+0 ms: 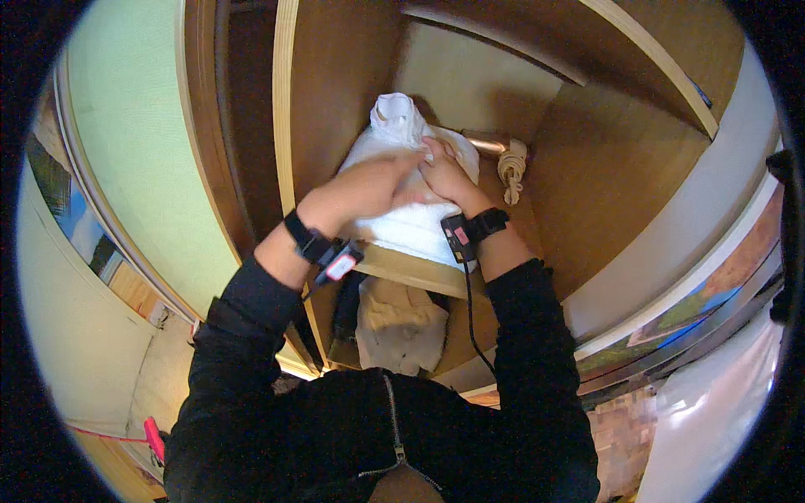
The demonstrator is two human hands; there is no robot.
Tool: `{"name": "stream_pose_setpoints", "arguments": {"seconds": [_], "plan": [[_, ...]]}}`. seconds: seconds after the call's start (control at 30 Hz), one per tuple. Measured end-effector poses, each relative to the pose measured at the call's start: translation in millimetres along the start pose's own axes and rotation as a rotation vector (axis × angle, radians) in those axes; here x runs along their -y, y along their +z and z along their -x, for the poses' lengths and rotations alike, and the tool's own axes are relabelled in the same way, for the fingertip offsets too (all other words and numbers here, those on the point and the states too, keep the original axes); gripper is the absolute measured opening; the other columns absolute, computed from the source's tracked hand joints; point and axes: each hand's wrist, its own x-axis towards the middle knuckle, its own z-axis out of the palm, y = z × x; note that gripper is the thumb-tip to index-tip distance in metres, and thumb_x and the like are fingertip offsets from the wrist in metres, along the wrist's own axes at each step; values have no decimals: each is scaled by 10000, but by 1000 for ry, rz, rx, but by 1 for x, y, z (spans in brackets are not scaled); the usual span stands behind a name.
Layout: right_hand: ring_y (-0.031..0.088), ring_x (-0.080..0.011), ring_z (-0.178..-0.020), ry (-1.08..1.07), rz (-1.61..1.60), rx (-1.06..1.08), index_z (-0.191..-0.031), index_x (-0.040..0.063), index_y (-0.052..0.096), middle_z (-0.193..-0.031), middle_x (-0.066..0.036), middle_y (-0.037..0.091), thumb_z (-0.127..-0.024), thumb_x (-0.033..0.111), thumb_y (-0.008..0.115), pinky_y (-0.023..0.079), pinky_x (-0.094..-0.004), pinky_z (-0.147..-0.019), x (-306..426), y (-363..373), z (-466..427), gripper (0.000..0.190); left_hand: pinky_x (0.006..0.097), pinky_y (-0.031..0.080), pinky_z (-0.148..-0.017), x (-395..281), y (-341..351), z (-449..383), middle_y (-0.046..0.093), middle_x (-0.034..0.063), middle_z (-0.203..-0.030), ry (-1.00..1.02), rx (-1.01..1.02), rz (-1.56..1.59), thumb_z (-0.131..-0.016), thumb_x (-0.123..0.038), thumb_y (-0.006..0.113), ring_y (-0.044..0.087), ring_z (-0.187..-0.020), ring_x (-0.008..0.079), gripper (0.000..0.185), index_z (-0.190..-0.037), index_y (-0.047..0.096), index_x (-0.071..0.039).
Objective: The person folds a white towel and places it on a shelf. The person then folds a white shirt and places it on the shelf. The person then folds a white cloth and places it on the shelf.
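Observation:
A pile of white cloth, towel-like in texture, lies on a wooden cupboard shelf in front of me. At its far end a rolled or bunched white piece stands up with an open loop. My left hand is blurred and reaches across the pile from the left. From the right, my right hand rests on the cloth with its fingers bent. The fingertips of both hands come together near the middle, at the base of the bunched piece. Whether they pinch the fabric is hidden.
Right of the pile lies a shiny copper-coloured appliance with a bundled beige cord. The wooden shelf edge runs below my hands. Under it sits a beige folded garment. A pale wooden upright borders the compartment on the left.

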Motion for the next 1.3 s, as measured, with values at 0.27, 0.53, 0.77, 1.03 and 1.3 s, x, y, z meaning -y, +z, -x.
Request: {"name": "stream_pose_setpoints", "arguments": {"seconds": [0.27, 0.53, 0.77, 1.03, 1.3], "plan": [[624, -423, -1118, -109, 136, 16, -1300, 47, 603, -1170, -256, 662, -858, 258, 701, 490, -465, -994, -11, -36, -17, 500, 610, 259, -1165, -15, 17, 45, 401, 129, -1564, 59, 70, -231, -771, -604, 737, 325, -1451, 436, 746, -1431, 523, -330], [564, -421, -1213, 194, 183, -316, -1356, -24, 526, -1321, -283, 574, -852, 222, 662, 451, -460, -1047, -36, -38, -64, 577, 633, 253, -1150, -12, 18, 45, 453, 114, -1528, 52, 31, -202, -769, -617, 722, 348, -1448, 408, 655, -1363, 574, -384], [466, -357, -1354, -110, -68, 157, -1421, 56, 504, -1449, -195, 508, -887, 211, 669, 369, -419, -1142, -3, -57, -31, 580, 635, 271, -1140, -7, 21, 45, 475, 100, -1512, 72, -13, -201, -821, -612, 679, 372, -1439, 389, 553, -1321, 613, -384], [516, -340, -1311, -422, -67, 411, -1420, 73, 512, -1431, -174, 523, -981, 294, 594, 407, -404, -1110, 51, -50, 52, 499, 623, 271, -1150, -8, 24, 46, 502, 91, -1488, 37, -10, -232, -838, -512, 722, 384, -1436, 351, 497, -1283, 653, -302], [411, -396, -1404, -250, 1, 147, -1448, 146, 510, -1531, -194, 419, -920, 314, 688, 369, -423, -1152, 74, -77, 138, 582, 477, 438, -1042, -13, 8, 67, 624, 127, -1252, -68, -335, -17, -731, -215, 817, 566, -1220, 333, 470, -1177, 694, -132]]}}
